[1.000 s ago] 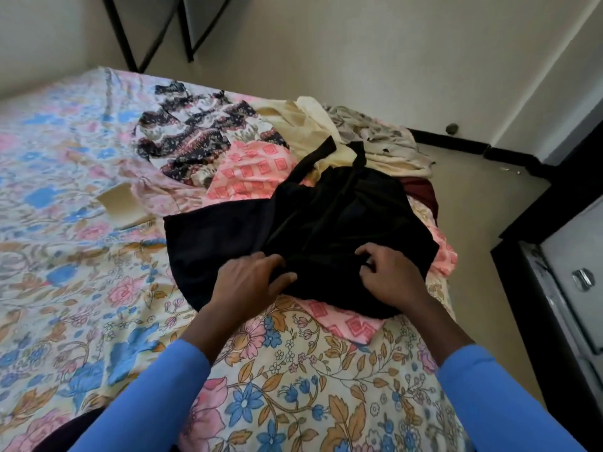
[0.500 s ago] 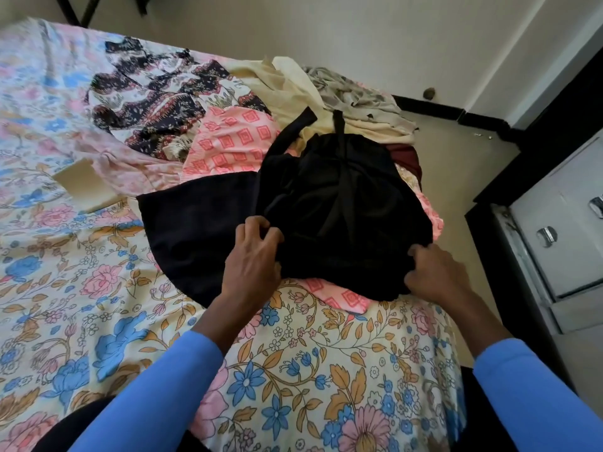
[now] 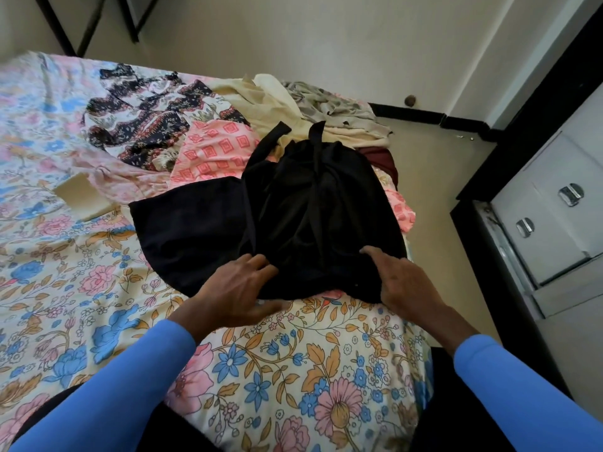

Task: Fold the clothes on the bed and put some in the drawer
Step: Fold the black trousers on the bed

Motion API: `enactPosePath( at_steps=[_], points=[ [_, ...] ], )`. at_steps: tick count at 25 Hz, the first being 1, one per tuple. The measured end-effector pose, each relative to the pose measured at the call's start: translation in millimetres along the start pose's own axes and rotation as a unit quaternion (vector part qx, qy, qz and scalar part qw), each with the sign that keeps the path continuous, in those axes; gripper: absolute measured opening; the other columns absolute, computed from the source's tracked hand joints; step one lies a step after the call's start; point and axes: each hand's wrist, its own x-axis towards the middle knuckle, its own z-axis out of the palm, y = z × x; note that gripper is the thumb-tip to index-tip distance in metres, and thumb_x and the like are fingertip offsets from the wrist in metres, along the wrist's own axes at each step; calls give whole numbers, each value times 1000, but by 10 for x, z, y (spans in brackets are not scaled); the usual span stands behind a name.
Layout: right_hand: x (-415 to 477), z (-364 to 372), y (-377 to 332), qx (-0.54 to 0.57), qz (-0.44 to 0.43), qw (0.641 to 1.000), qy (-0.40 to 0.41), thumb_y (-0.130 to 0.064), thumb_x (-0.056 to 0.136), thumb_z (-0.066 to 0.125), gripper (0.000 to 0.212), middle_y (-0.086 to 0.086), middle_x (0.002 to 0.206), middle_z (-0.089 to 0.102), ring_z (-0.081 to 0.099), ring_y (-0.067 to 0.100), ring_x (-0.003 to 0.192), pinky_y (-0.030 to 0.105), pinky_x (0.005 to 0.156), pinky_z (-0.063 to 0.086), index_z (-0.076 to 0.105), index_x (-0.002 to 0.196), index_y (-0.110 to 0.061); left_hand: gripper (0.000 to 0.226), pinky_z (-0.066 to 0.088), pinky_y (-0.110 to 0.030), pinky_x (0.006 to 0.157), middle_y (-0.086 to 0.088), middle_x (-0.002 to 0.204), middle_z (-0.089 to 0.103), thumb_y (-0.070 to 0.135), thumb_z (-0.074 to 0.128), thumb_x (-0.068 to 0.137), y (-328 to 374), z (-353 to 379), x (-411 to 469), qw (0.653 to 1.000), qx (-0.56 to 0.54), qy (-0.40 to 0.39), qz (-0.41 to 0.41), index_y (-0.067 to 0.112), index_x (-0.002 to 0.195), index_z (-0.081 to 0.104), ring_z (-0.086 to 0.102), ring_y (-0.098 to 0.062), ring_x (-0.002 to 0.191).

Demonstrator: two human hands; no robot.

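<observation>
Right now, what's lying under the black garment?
From under the black garment, pink patterned cloth pokes out on the right and a maroon piece at the far right corner; the floral bedsheet shows nearer. Its middle hides whatever lies beneath.

Cream rect. pad (image 3: pixel 83 199) lies flat, well to the left of & beyond the left hand (image 3: pixel 238 288). Much further beyond, top-left: black metal bars (image 3: pixel 88 24), crossing, in front of beige wall (image 3: pixel 326 44). Beyond the right hand (image 3: pixel 404 282): black skirting (image 3: pixel 421 116) along wall base, w/ small round brown knob (image 3: pixel 410 100) just above it. Beige floor (image 3: pixel 440 177) to the right of that hand; a few tiny bits (image 3: pixel 463 137) on it near the skirting.
</observation>
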Motion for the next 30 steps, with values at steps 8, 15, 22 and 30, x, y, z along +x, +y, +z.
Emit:
enactPosePath(
  at_steps=[8,15,22,30],
  points=[
    [64,-346,-147,-56,-14,998,-3,-26,93,57,57,-1,110,58,48,12,56,24,50,29,33,145,-31,17,42,-29,51,3,94,56,25,59,101,-165,-441,-55,988,34,145,39,18,117,59,60,-18,67],
    [23,-688,-446,-21,-120,992,-30,-65,95,41,64,-7,102,60,61,15,70,33,65,51,38,150,-32,60,48,-33,59,4,105,54,77,41,96,-393,-1326,-160,983,135,94,84,25,127,48,58,-16,80],
    [1223,-2633,-640,19,14,991,129,-44,97,62,27,6,109,68,66,34,102,37,75,44,55,116,-25,28,51,-41,77,-7,109,65,45,62,99,-295,-3548,207,957,151,226,-99,20,110,70,68,-35,102],
    [884,-6542,-1180,362,-131,900,204,-31,83,78,38,6,101,78,76,24,92,34,79,63,75,113,-8,37,56,-38,82,-16,107,73,29,81,90,679,-7011,-469,835,-257,486,-42,7,118,73,70,-35,100]
  ],
)
